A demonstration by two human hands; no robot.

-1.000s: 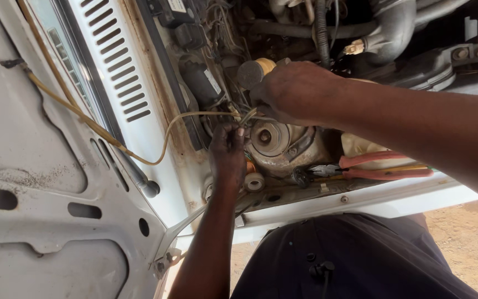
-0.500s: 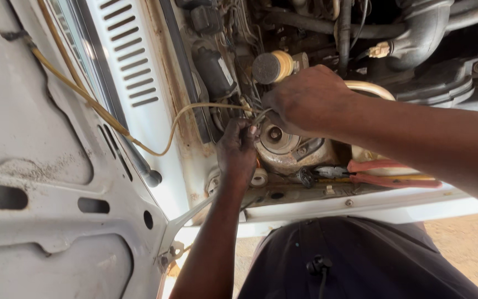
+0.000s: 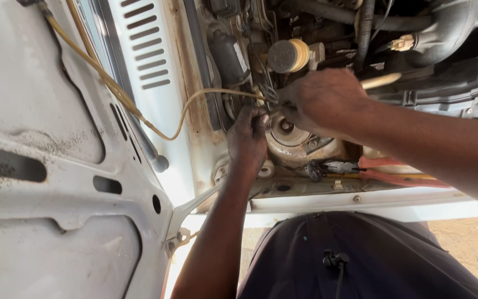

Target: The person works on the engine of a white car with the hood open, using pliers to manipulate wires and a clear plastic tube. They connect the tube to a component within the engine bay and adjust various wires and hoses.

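I see both hands, left hand [image 3: 247, 138] and right hand [image 3: 319, 102], pinching the yellowish wire [image 3: 195, 105] end just above the round strut mount [image 3: 289, 138], its joining unfinished.

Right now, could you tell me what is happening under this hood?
A person leans into a white vehicle's engine bay. The left hand and right hand meet at the end of a yellowish hose, pinching small parts above a round metal mount. Red-handled pliers lie unused on the ledge nearby.
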